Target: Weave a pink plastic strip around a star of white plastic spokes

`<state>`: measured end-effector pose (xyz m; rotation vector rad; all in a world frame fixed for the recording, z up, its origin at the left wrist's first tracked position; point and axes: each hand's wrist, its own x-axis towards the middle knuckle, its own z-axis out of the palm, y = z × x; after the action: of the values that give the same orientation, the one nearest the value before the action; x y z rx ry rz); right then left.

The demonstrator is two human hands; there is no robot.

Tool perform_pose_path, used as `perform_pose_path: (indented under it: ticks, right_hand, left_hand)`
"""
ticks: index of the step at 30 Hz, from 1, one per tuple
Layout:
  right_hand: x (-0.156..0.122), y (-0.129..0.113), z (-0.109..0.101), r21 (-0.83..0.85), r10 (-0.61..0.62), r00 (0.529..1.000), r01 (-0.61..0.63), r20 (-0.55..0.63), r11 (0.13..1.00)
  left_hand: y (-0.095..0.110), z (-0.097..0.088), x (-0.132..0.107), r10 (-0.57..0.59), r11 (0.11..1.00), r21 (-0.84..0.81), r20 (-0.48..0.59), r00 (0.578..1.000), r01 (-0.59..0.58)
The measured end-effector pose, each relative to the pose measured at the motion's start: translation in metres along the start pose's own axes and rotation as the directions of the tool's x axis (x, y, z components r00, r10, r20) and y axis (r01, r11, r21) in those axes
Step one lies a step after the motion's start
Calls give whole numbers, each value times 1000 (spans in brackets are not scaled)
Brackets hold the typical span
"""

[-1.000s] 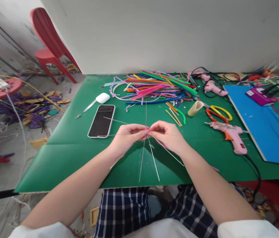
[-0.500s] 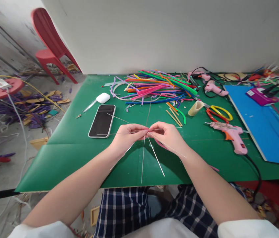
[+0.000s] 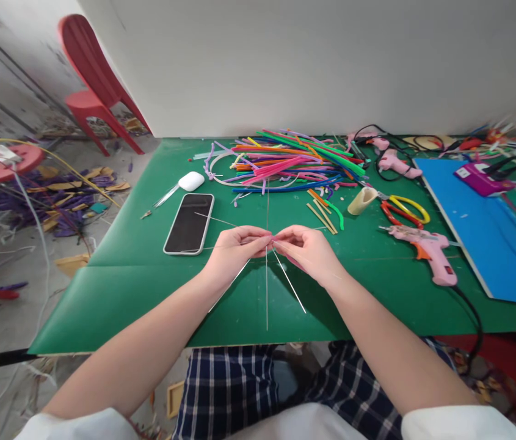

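Fingertips meeting over the middle of the table, my left hand (image 3: 239, 247) and my right hand (image 3: 306, 247) both pinch the centre of a bundle of thin metal wires (image 3: 267, 290). Its straight wires fan out like spokes, several toward me and others to the sides and away. A bit of pink strand shows at the pinch and under my right palm; the fingers hide most of it. To the left, two spoke ends pass over a phone (image 3: 188, 225) lying on the green tabletop (image 3: 138, 305).
Beyond my hands lies a heap of coloured pipe cleaners (image 3: 280, 162). Short sticks (image 3: 322, 217), a beige tube (image 3: 362, 200), red-and-yellow-handled pliers (image 3: 404, 211) and a pink glue gun (image 3: 432, 250) lie to the right, beside a blue board (image 3: 482, 238). A white earbud case (image 3: 191, 181) sits behind the phone.
The wire spokes have turned and tilted slightly between my fingertips; the middle front one now points straight toward me. My hands stay nearly in place, still pinching the centre.
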<state>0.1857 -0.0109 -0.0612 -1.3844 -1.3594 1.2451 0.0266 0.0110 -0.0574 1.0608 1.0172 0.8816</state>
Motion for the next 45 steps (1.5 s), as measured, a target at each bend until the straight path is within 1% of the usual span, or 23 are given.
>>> perform_pose_path:
  ticks: [4,7,12,16,18,22,28,33,37,43,45]
  right_hand:
    - [-1,1,0,-74,-49,999,48,-21,996]
    - [-3,-2,2,-86,-70,997,68,-12,994]
    - [-5,-5,6,-13,-36,999,36,2,999]
    - [-5,-5,8,57,13,1000,-14,23,998]
    - [-5,-5,8,76,19,999,-21,31,997]
    - [-5,-6,9,83,20,999,-22,26,996]
    - [-5,-7,10,129,58,998,-60,14,990]
    - [-5,-9,7,106,88,995,-93,47,990]
    - [-6,-11,7,69,60,998,-62,33,996]
    - [-8,-8,8,-39,-43,999,42,-7,998]
    - [-8,-5,8,-39,-60,998,59,-17,997]
  left_hand:
    - [1,1,0,5,1000,15,-32,999,-5]
    - [2,1,-1,18,999,35,-53,998,-16]
    - [2,0,-1,39,997,62,-55,998,-36]
    - [1,0,0,48,998,45,-57,997,-45]
    - [0,0,-1,49,998,39,-57,997,-47]
    - [0,0,-1,50,998,37,-60,997,-48]
    - [2,1,-2,73,996,65,-94,993,-67]
    - [2,1,-1,84,994,83,-107,991,-76]
    - [0,1,-1,92,992,100,-105,990,-82]
    - [-4,1,1,96,989,117,-80,992,-86]
    - [-3,1,0,95,990,116,-72,993,-86]
